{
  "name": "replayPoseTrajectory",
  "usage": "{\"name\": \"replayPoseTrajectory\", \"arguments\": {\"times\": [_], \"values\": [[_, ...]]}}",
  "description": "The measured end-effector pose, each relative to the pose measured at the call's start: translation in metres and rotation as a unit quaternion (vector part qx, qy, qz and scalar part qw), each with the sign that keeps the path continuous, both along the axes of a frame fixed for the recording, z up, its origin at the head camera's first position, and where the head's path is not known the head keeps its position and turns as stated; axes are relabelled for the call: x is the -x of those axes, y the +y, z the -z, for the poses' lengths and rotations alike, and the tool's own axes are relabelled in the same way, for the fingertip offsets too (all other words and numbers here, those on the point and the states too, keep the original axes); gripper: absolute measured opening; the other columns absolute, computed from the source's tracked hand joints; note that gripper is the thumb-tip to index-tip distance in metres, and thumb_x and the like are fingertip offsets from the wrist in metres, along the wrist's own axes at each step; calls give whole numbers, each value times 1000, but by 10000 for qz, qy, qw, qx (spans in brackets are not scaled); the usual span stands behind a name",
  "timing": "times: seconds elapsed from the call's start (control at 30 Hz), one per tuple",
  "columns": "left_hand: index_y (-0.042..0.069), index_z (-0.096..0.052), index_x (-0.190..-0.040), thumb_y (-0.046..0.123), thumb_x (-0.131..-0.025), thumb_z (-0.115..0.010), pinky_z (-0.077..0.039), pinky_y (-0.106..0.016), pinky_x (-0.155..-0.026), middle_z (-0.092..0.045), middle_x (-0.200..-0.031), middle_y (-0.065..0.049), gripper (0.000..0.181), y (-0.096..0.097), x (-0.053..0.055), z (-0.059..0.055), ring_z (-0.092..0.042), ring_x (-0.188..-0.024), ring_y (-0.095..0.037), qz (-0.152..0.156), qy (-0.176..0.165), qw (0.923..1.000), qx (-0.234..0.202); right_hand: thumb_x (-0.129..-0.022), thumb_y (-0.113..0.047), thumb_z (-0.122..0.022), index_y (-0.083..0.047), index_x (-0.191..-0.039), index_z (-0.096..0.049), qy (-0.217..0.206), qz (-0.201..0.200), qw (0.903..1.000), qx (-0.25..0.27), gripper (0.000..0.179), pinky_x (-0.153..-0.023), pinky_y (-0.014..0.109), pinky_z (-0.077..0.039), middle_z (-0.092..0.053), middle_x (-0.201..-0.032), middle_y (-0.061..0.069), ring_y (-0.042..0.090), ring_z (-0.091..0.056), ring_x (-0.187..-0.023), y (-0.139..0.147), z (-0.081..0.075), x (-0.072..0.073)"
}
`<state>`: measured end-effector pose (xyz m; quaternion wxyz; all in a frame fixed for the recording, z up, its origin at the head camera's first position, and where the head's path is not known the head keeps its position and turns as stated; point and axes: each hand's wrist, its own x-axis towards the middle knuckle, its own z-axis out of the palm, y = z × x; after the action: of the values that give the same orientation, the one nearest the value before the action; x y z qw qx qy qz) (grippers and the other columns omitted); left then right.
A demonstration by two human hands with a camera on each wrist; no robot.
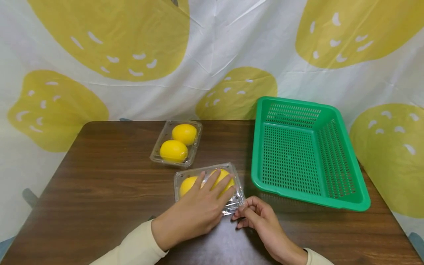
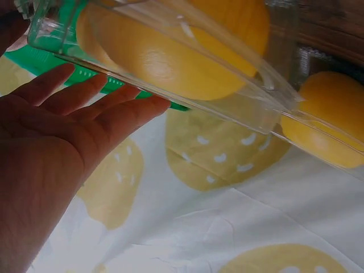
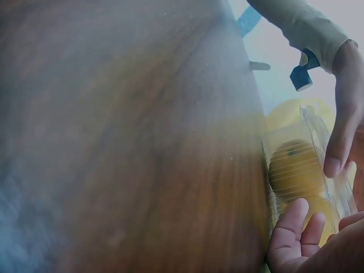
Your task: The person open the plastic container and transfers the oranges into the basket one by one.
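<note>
A clear plastic clamshell box (image 1: 237, 180) with two lemons (image 1: 187, 184) in it lies on the table, its lid down over them. My left hand (image 1: 195, 211) rests across the lid with fingers spread and straight; in the left wrist view those fingers (image 2: 119, 105) lie along the lid. At the box's near right corner, my right hand (image 1: 263, 222) pinches the plastic edge between thumb and curled fingers. Seen from the right wrist, the fingers (image 3: 290, 227) are close to the box's side (image 3: 290, 170). The left palm hides part of the box.
A second clear box (image 1: 155, 156) holding two lemons (image 1: 173, 151) stands behind, to the left. The green perforated basket (image 1: 291, 158) is at the right rear of the brown wooden table (image 1: 99, 191). A lemon-print cloth (image 1: 149, 95) hangs behind the table.
</note>
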<state>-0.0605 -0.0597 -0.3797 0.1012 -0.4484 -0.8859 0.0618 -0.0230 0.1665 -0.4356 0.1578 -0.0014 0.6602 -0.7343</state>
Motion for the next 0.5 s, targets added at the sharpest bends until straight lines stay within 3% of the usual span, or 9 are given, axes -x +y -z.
{"name": "replayPoseTrajectory", "arguments": {"times": [0.5], "values": [[13, -59, -155, 51, -103, -73, -45, -70, -118, -48, -169, -15, 66, -24, 0, 3, -43, -155, -45, -117, -386, 9988, -281, -108, -5, -60, 6, -107, -58, 40, 8, 10000, 9, 11, -82, 37, -67, -72, -101, 16, 26, -74, -96, 3, 0, 1]]}}
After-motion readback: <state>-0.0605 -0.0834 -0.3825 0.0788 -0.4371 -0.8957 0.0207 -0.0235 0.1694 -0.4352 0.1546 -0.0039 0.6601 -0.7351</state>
